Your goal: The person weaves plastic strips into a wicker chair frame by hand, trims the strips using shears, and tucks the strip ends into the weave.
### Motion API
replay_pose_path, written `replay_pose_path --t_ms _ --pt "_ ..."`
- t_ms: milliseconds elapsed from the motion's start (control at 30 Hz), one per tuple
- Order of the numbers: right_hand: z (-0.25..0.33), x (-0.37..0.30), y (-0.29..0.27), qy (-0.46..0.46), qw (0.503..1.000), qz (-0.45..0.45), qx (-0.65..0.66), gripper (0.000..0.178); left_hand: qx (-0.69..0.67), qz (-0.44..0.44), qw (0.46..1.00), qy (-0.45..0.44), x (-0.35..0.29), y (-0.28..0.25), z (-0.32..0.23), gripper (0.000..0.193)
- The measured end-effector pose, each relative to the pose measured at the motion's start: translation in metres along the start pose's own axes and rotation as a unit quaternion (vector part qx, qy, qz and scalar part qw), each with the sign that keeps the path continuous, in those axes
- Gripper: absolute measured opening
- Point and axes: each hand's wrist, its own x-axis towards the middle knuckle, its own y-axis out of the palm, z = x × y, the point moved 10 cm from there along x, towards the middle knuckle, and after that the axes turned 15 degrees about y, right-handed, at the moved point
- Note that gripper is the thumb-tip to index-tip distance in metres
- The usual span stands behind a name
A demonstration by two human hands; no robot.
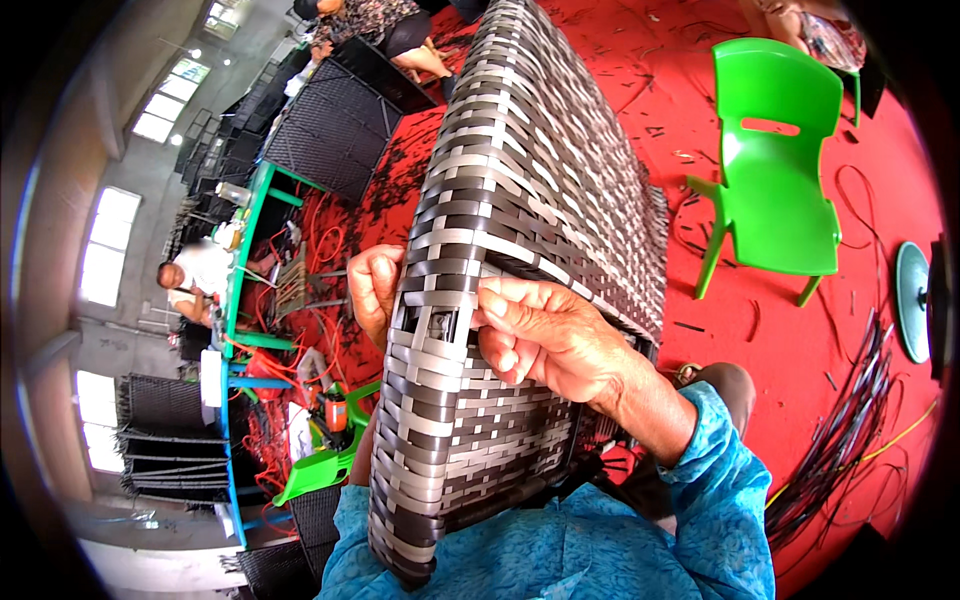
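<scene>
A woven wicker furniture panel [560, 170], in dark brown and pale grey flat plastic strips, stands upright in front of me and leans against my lap. On its near edge is a small gap [440, 325] in the weave, with a dark frame showing inside. My right hand [550, 335] is at the right of this gap, thumb and forefinger pinched on a grey weaving strip. My left hand [375, 290] is curled at the left side of the same edge. The edge partly hides its fingertips, so what they hold cannot be made out.
A green plastic chair [775, 190] stands on the red floor [650, 50] at the right. Loose dark strips [840, 420] lie in a bundle below it. On the left are a long green-framed table [250, 230], a seated person [195, 285] and dark woven panels [335, 125]. Another person sits farther back.
</scene>
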Motion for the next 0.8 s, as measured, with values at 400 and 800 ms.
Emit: replay_pose_path --t_ms 400,800 --pt "0.008 0.009 0.011 -0.009 0.995 0.065 -0.076 0.023 -0.02 0.062 0.991 -0.116 0.005 -0.006 -0.001 0.022" --pt "0.003 0.017 0.009 -0.008 0.988 0.153 -0.013 0.031 -0.142 0.065 0.968 -0.194 -0.021 -0.034 0.044 0.022"
